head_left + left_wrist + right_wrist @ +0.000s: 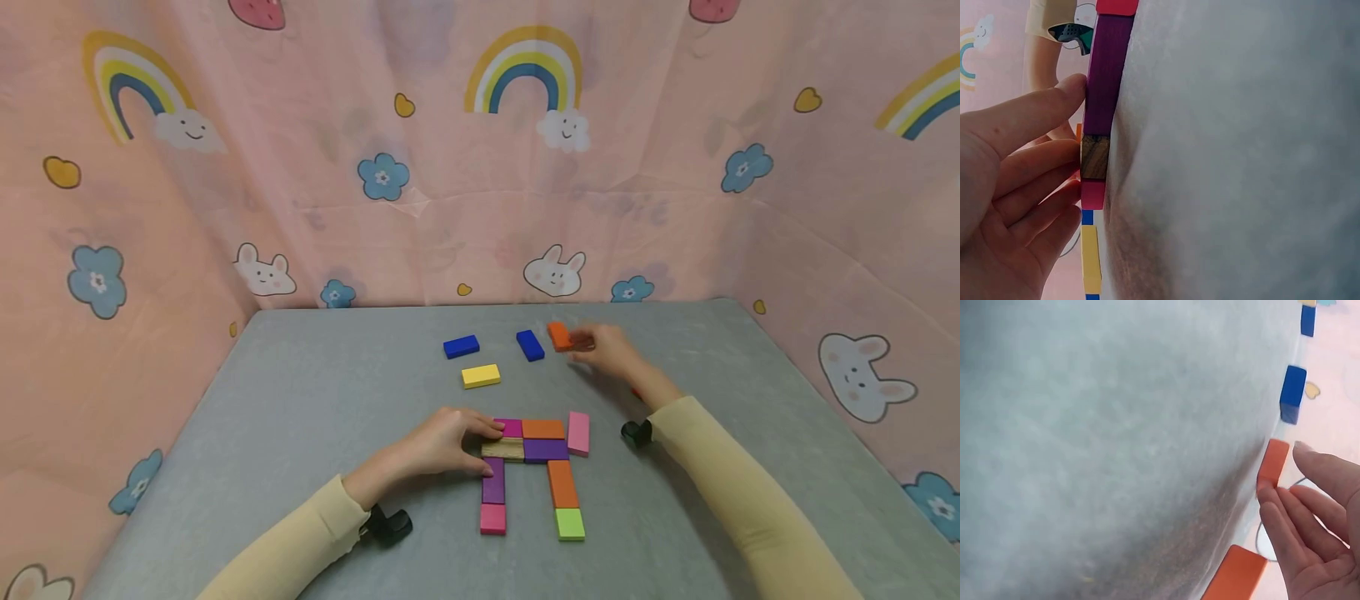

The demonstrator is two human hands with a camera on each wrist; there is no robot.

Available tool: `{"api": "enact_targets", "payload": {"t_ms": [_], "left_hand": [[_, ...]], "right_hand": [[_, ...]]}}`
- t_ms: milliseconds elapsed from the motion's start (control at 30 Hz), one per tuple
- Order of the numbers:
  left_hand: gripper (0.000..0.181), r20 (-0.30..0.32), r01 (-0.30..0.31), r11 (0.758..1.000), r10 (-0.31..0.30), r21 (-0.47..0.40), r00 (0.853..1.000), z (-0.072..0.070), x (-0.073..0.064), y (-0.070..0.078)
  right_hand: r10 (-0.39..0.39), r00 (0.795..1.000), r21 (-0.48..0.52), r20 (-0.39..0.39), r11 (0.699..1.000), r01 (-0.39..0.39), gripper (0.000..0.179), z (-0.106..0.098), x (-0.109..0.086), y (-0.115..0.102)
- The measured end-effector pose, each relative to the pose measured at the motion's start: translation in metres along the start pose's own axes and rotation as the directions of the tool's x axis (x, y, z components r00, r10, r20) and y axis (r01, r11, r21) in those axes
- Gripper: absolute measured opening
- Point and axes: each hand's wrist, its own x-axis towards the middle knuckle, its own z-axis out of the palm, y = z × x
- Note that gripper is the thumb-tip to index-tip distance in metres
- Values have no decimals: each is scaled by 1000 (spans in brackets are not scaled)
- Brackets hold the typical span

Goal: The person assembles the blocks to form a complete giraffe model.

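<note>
My left hand (447,442) rests at the left side of a flat figure of coloured wooden blocks, its thumb by a purple block (492,481) and its fingertips by a magenta block (512,427) and a brown wood-grain block (504,450). At the far side, my right hand (606,350) reaches an orange block (559,337). Its fingertips touch one end of that block (1273,461), while the thumb stands apart from it in the right wrist view. Also in the figure are orange, violet, pink and light green (570,525) blocks.
Two blue blocks (461,347) (530,345) and a yellow block (481,377) lie loose beyond the figure. Another orange block (1235,575) lies below my right hand, mostly hidden by the wrist in the head view. Patterned pink cloth (465,225) walls the grey table (337,375).
</note>
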Motion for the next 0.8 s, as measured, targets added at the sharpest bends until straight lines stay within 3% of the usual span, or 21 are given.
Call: {"api": "enact_targets", "payload": {"t_ms": [167,433,800], "left_hand": [[48,0,7,1000,-7,-5,1000,-1,-1,0],[50,8,10,1000,-10,0,1000,-1,-2,1],[50,6,7,1000,-7,-15,1000,-2,-1,3]], "right_hand": [[29,999,24,16,999,-29,47,0,1,-3],[66,998,55,22,996,-67,65,-2,18,2],[76,994,4,80,997,-76,67,-2,31,0]]}}
